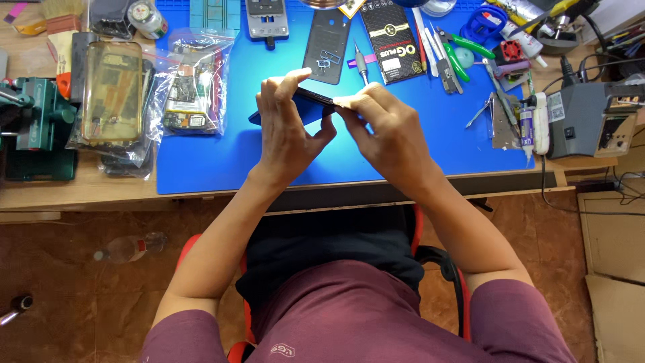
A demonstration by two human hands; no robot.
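I pinch a dark phone (310,98) edge-on between both hands, left hand (287,128) wrapped round one end, right hand (390,131) gripping the other, above a blue mat (222,158) on a cluttered wooden desk (80,191); brown floor (74,275) below.

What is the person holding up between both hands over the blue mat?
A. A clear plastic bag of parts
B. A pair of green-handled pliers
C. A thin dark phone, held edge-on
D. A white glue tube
C: the thin dark phone is held edge-on between the left hand and the right hand above the blue rubber work mat, while the bags, pliers and tube lie untouched on the bench.
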